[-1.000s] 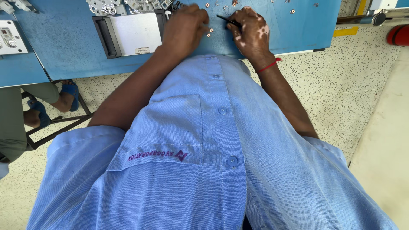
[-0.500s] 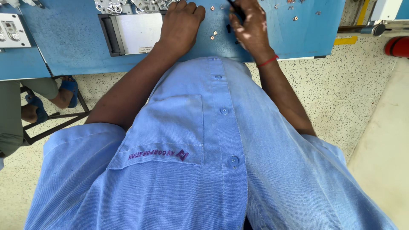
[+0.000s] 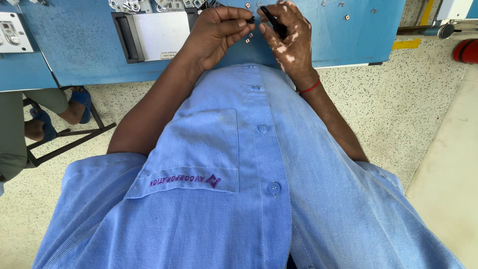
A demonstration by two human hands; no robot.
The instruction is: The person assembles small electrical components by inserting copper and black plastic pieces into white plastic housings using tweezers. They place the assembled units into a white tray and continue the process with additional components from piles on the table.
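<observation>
Left hand [image 3: 216,32] pinches a tiny dark part [image 3: 251,20] at its fingertips; right hand [image 3: 289,35] grips a black tool [image 3: 271,20], tip touching that part. Both over the blue worktop [image 3: 79,45], small metal pieces [image 3: 248,39] just beside, white tray [image 3: 157,27] left.

A blue worktop [image 3: 79,45] spans the top of the view, above a speckled floor [image 3: 388,119]; at 11 o'clock a white tray with black handles [image 3: 157,32] lies flat on it; small metal brackets [image 3: 132,5] cluster at its far edge; tiny square metal parts [image 3: 346,17] lie scattered toward 1 o'clock; a white plate-like part [image 3: 12,32] sits at 10 o'clock.
</observation>
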